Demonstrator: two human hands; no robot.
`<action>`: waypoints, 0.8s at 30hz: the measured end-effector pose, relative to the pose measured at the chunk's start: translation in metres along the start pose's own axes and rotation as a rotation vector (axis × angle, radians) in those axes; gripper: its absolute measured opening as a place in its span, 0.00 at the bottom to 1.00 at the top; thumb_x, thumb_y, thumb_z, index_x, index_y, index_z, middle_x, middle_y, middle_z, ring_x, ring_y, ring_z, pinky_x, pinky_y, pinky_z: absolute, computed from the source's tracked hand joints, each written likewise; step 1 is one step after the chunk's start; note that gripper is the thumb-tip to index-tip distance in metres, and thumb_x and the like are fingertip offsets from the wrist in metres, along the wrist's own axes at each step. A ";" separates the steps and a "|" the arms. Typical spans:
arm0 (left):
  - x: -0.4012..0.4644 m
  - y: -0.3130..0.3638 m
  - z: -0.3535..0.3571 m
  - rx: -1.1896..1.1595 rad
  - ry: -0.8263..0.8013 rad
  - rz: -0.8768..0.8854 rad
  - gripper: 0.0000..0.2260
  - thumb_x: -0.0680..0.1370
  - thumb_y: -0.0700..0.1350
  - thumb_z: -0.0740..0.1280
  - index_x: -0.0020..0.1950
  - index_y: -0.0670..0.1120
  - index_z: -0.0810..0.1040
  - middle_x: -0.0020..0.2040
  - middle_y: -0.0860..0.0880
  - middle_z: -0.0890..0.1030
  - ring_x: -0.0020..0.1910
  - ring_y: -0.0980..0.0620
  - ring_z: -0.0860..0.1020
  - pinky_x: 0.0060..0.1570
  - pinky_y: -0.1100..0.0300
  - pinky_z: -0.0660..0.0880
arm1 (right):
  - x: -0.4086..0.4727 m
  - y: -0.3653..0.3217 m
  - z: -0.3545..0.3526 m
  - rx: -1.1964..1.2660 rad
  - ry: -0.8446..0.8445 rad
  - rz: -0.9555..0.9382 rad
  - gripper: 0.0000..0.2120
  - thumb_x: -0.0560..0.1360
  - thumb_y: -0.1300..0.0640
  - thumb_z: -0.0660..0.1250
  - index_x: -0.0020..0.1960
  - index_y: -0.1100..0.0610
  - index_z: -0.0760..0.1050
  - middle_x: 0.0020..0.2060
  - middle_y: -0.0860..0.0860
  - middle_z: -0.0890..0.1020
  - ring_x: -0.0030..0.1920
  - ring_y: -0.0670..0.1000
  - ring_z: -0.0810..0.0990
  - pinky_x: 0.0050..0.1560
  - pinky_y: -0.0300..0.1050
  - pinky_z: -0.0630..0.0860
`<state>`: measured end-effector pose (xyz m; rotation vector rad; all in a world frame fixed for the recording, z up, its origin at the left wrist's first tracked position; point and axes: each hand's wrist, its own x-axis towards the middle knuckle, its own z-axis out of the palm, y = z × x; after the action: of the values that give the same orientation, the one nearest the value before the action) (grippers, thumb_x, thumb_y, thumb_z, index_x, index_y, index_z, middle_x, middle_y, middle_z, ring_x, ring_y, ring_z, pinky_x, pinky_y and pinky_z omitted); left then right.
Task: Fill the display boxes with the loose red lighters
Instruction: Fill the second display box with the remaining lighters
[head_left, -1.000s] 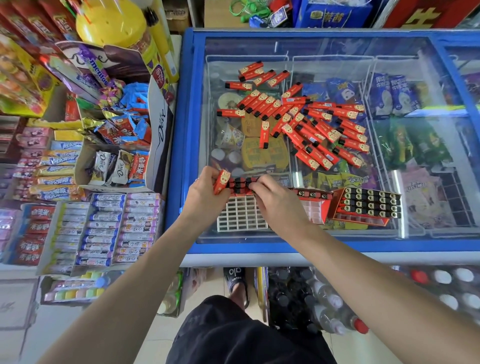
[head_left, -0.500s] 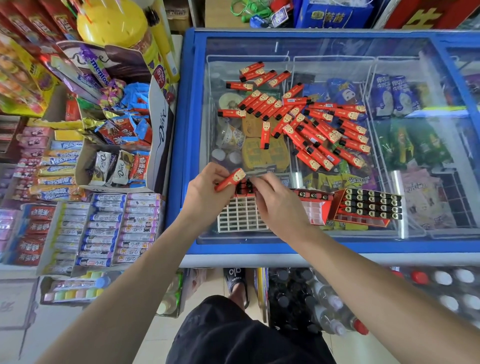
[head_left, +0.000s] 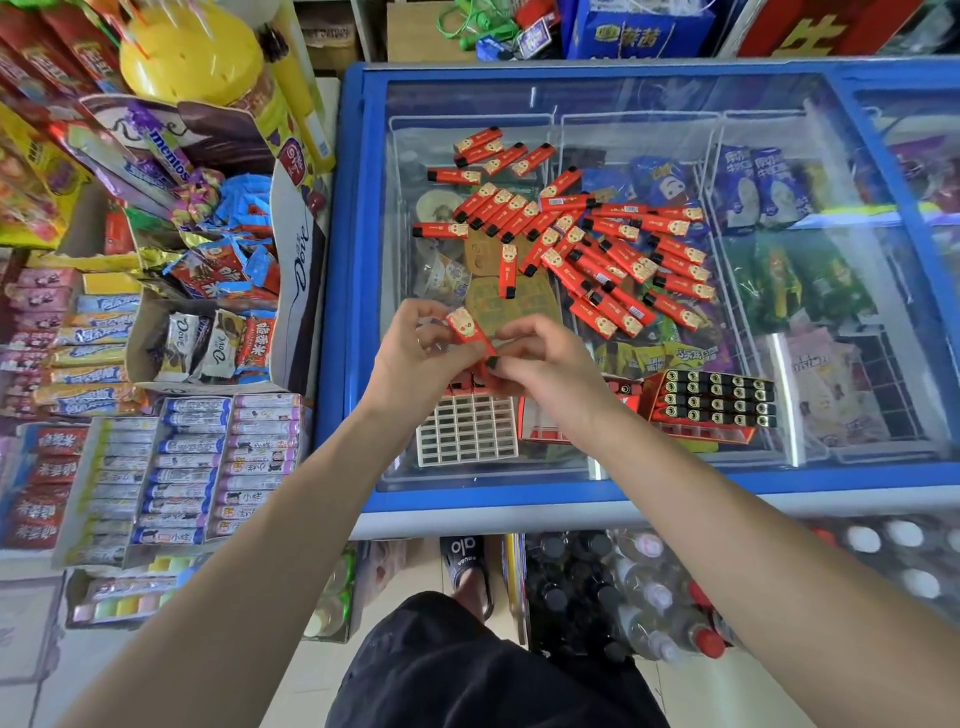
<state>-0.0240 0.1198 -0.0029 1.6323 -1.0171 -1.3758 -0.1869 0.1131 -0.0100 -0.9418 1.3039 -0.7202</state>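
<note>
Many loose red lighters (head_left: 587, 244) lie scattered on the glass lid of a blue freezer (head_left: 358, 291). Near the front edge stands a white gridded display tray (head_left: 467, 431) with a few lighters in its far row. A red display box (head_left: 714, 405) to its right is full of upright lighters. My left hand (head_left: 415, 364) and my right hand (head_left: 545, 364) together pinch one red lighter (head_left: 470, 332) above the tray's far row. The lighter is tilted, its black cap end down at my right fingertips.
A second red box (head_left: 550, 431) lies partly hidden behind my right wrist. Snack and candy boxes (head_left: 197, 291) crowd the shelf left of the freezer. Bottles (head_left: 649, 587) stand on the floor below the freezer's front edge.
The lighter in my left hand has been lifted and turned from lying across to tilted, cap end down. My right hand has come up from the tray's row and taken its lower end.
</note>
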 end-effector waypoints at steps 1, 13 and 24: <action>0.001 -0.001 0.001 0.026 -0.005 0.022 0.19 0.75 0.42 0.77 0.61 0.48 0.74 0.48 0.48 0.86 0.45 0.49 0.86 0.42 0.61 0.82 | 0.000 -0.001 -0.002 0.006 0.014 -0.010 0.11 0.76 0.69 0.69 0.56 0.59 0.77 0.49 0.61 0.84 0.49 0.60 0.87 0.50 0.56 0.85; 0.020 -0.046 -0.005 0.836 -0.114 0.200 0.15 0.82 0.49 0.66 0.69 0.53 0.76 0.63 0.48 0.79 0.66 0.41 0.72 0.66 0.41 0.70 | -0.004 0.008 -0.030 -0.742 0.093 -0.538 0.08 0.76 0.64 0.68 0.53 0.55 0.75 0.40 0.48 0.80 0.37 0.45 0.80 0.38 0.45 0.78; 0.023 -0.051 0.000 0.808 -0.130 0.173 0.11 0.81 0.49 0.66 0.64 0.53 0.75 0.55 0.49 0.78 0.60 0.43 0.73 0.63 0.42 0.70 | 0.006 0.048 -0.021 -1.033 0.063 -0.639 0.10 0.76 0.69 0.69 0.56 0.62 0.78 0.51 0.55 0.79 0.37 0.56 0.79 0.35 0.55 0.78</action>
<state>-0.0166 0.1189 -0.0582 1.9474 -1.9118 -1.0093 -0.2101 0.1260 -0.0555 -2.2487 1.4357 -0.5136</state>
